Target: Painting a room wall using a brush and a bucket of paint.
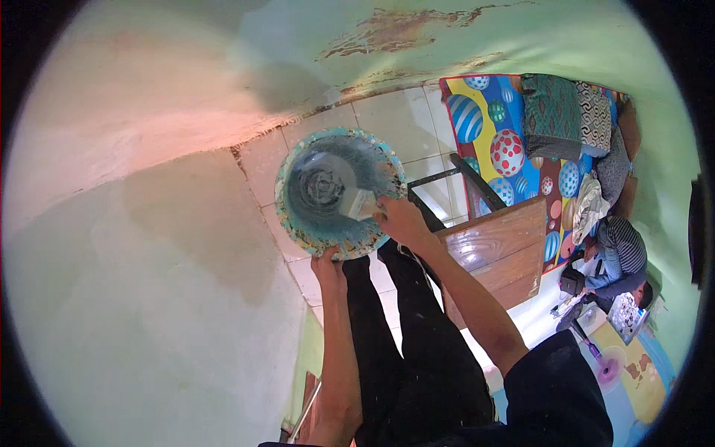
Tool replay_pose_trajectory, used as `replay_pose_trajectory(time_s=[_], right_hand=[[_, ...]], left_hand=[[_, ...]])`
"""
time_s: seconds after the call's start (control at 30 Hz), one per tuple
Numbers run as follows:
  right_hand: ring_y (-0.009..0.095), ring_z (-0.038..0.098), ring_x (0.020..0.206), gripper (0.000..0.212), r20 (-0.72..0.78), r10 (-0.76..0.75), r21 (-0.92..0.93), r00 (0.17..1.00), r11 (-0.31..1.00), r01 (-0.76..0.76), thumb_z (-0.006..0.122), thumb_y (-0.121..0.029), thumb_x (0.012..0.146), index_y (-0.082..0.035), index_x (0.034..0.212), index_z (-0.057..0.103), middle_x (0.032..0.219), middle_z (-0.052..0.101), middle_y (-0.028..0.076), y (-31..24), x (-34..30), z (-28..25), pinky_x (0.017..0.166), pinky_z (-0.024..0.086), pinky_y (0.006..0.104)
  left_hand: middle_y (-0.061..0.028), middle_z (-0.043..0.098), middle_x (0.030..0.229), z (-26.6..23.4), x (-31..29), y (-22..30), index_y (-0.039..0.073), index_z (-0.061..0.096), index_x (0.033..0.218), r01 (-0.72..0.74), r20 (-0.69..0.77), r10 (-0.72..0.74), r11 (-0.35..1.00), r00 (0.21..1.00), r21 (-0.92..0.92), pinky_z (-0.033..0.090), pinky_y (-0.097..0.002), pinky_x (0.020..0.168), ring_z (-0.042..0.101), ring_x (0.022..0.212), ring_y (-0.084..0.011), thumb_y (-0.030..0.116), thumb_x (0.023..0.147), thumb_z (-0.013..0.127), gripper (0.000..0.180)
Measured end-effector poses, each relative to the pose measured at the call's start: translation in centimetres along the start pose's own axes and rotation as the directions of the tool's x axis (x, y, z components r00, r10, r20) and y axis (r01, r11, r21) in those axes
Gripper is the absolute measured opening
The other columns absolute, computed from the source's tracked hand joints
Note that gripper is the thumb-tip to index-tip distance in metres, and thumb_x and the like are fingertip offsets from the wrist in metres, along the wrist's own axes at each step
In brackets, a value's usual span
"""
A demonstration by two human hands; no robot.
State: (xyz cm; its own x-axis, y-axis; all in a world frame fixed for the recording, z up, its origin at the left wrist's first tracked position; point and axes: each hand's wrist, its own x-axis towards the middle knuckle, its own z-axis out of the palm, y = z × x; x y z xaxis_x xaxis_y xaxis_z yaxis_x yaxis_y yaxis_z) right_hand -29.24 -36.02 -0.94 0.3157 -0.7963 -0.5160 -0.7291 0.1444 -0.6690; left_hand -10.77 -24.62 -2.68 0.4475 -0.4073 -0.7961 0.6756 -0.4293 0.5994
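Observation:
A round blue basin (298,231), its rim spattered with paint, is held out in front of me over the tiled floor. My left hand (328,270) grips the near edge of its rim. Inside the basin, my right hand (401,222) is closed round the handle of a wide paintbrush (360,204). The brush head is pale and points left, low in the basin. Whitish residue or liquid shows at the bottom; how deep it is I cannot tell. My fingers hide most of the brush handle.
A wooden chair or stool (495,249) with a dark frame stands close to my right arm. Beyond it lies a colourful ball-patterned mat (484,123) with pillows (551,119). Another person (622,249) sits at the far right near a pink fan (607,366). A patchy painted wall (171,246) rises at left.

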Motion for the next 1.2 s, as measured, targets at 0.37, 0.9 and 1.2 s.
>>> replay_pose_trajectory(time_s=[0.37,0.9,1.2], right_hand=[[0.044,0.063,0.078,0.027,0.002,-0.010,0.022,1.000,1.000,0.010,0.061,-0.021,0.080,0.001,0.096,0.058,0.079,0.064,0.024,2.1,0.2,-1.4,0.070,0.051,0.0521],[0.008,0.062,0.075,0.034,-0.632,-0.078,0.373,0.771,0.841,0.391,0.067,-0.007,0.086,0.001,0.116,0.055,0.080,0.067,0.013,-1.5,0.5,-10.6,0.064,0.048,0.0235],[0.013,0.051,0.049,0.031,-0.898,-0.006,0.313,0.439,0.693,0.649,0.065,-0.011,0.086,0.002,0.112,0.055,0.063,0.057,0.009,-5.9,11.4,-12.5,0.047,0.041,0.0259]], left_hand=[[-0.0097,0.055,0.113,-0.2,-0.1,0.1,0.004,0.046,0.124,0.009,0.023,-0.009,1.000,1.000,-0.012,0.050,-0.0425,0.085,0.056,0.104,-0.0270,-0.008,0.071,0.062,0.057],[-0.0155,0.052,0.117,-5.2,8.7,-8.1,-0.002,0.055,0.107,-0.057,0.186,-0.056,0.834,0.981,0.548,0.044,-0.0476,0.099,0.051,0.113,-0.0327,-0.006,0.076,0.058,0.031],[-0.0165,0.063,0.108,-11.2,12.5,-11.2,-0.007,0.063,0.100,0.121,0.016,-0.121,0.973,0.993,-0.197,0.047,-0.0379,0.093,0.060,0.101,-0.0259,0.000,0.073,0.071,0.029]])
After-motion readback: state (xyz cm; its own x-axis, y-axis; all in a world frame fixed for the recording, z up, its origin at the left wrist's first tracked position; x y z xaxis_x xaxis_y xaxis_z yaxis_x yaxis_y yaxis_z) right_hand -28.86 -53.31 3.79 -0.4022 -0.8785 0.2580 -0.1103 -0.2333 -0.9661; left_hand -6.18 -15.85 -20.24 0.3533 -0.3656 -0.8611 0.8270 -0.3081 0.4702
